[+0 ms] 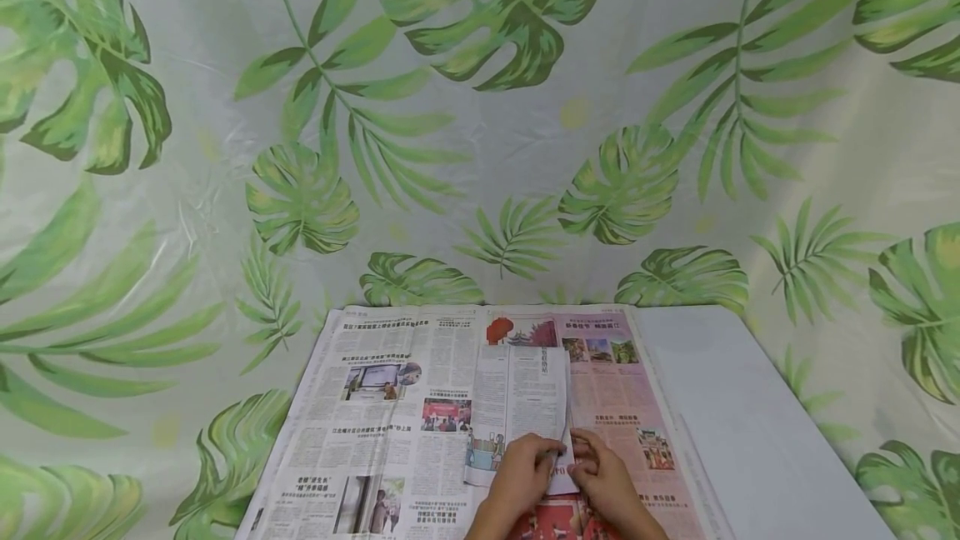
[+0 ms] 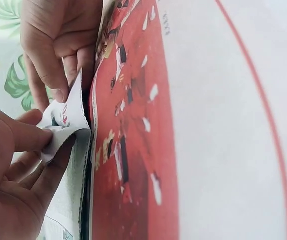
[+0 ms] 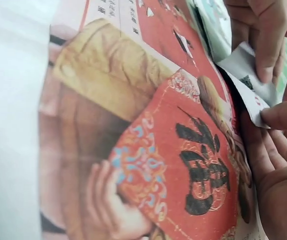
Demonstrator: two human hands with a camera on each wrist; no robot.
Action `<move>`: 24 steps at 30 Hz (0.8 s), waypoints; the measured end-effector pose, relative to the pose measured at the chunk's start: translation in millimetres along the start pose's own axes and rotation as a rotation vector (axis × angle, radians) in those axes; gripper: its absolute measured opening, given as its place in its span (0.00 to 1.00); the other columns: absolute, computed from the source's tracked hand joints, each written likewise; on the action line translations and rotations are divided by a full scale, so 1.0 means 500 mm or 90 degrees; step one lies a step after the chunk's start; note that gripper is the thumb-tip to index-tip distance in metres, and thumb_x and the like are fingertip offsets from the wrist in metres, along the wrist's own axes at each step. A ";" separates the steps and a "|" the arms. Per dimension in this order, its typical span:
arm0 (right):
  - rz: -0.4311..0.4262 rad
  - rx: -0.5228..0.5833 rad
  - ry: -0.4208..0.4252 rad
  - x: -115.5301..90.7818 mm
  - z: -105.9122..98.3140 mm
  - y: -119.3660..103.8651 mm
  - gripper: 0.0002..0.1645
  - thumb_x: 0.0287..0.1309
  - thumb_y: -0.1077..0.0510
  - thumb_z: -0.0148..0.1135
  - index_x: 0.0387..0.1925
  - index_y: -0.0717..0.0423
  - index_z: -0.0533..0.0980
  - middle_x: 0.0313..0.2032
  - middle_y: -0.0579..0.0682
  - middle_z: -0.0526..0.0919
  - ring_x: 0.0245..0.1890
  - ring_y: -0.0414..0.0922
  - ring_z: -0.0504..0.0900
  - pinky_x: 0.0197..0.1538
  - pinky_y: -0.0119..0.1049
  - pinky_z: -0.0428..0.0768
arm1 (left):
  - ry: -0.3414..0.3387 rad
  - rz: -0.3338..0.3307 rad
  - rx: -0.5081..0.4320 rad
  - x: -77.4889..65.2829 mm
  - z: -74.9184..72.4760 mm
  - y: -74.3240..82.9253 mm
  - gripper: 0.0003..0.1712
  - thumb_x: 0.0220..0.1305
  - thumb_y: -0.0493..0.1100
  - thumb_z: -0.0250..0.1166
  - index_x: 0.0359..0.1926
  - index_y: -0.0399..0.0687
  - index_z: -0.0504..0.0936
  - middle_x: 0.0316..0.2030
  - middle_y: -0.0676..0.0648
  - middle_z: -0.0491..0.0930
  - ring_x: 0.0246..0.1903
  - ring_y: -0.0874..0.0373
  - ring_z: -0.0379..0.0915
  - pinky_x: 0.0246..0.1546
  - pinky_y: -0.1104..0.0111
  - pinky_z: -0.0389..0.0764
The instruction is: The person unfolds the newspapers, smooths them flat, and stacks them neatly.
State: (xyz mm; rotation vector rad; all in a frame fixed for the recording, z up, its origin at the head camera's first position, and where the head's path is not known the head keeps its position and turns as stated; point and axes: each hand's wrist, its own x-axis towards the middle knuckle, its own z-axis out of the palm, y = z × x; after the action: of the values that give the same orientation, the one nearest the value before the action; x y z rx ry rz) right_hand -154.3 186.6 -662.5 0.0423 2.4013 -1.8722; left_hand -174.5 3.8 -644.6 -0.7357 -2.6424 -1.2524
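Pinching the near right part of a smaller newspaper piece [image 1: 491, 386], the left hand [image 1: 525, 472] has its thumb on top of the paper and a finger beneath, the grip narrow. The right hand [image 1: 606, 480] works just beside it, thumb and fingers closed on the same paper close to its right edge — the two sets of fingertips almost meet there. Between them the paper bends up in a pointed fold, its white side showing a bit of red print in the left wrist view.

The smaller piece lies upright on a spread newspaper [image 1: 442, 515], a little right of the sheet's middle and toward its near side. Printed columns cover most of it, with a cartoon [image 1: 486, 448] at its near left. A red picture [image 1: 551, 521] on the spread sheet shows at the near side, beside the forearms; a red lantern print [image 1: 499, 329] lies beyond the piece's far edge. White tabletop [image 1: 757, 423] extends to the right, and a leaf-patterned cloth [image 1: 517, 136] hangs at the far side.
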 end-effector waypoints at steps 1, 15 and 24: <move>-0.005 -0.005 0.010 0.000 0.001 0.001 0.37 0.57 0.73 0.66 0.69 0.58 0.70 0.52 0.63 0.84 0.31 0.39 0.85 0.33 0.29 0.80 | -0.004 -0.002 0.004 0.000 0.001 -0.002 0.17 0.62 0.30 0.67 0.47 0.50 0.91 0.35 0.52 0.87 0.31 0.74 0.71 0.34 0.79 0.74; 0.042 -0.045 0.000 -0.002 0.006 -0.010 0.26 0.55 0.69 0.67 0.58 0.59 0.79 0.22 0.47 0.80 0.13 0.36 0.70 0.16 0.29 0.70 | -0.035 -0.030 0.005 -0.009 -0.005 -0.009 0.16 0.61 0.30 0.67 0.48 0.47 0.90 0.31 0.54 0.83 0.28 0.74 0.64 0.32 0.79 0.71; 0.016 -0.067 0.004 0.001 0.005 -0.009 0.28 0.53 0.70 0.71 0.58 0.61 0.80 0.33 0.53 0.87 0.24 0.39 0.81 0.23 0.30 0.78 | -0.062 -0.016 -0.002 -0.014 -0.008 -0.009 0.20 0.61 0.29 0.65 0.53 0.43 0.88 0.45 0.48 0.88 0.42 0.64 0.80 0.45 0.72 0.80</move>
State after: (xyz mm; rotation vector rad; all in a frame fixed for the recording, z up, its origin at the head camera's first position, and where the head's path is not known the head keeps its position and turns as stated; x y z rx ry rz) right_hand -154.9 182.9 -658.7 0.0717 2.4868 -1.7352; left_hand -171.1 -4.4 -647.4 -0.7848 -2.7352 -1.2587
